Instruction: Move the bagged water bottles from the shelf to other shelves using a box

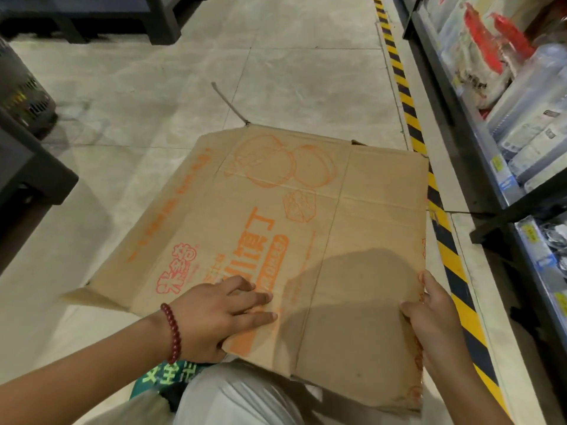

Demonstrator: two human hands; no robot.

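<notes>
Both hands on a flattened cardboard box [276, 228], held over the knee above the tiled floor [153, 102].

Left hand [221, 314] spread nearly flat, fingers straight and pressing the printed panel near its near edge, thumb seemingly tucked under that edge; red bead bracelet [173, 332] at the wrist. Right hand [429, 314] curled round the right-hand edge, thumb on top and fingers behind, gripping it. Box lying collapsed, creases showing, far flaps [233, 102] trailing toward the floor. Shelf [503, 191] of plastic-wrapped goods just to the right, beyond the yellow-and-black floor stripe [441, 216]; whether these are the bagged bottles, hard to tell. Step in hand, by the look of it: readying the box, nothing loaded yet. Next move likely calls for pulling the panels apart along the creases and folding the bottom flaps shut.
</notes>
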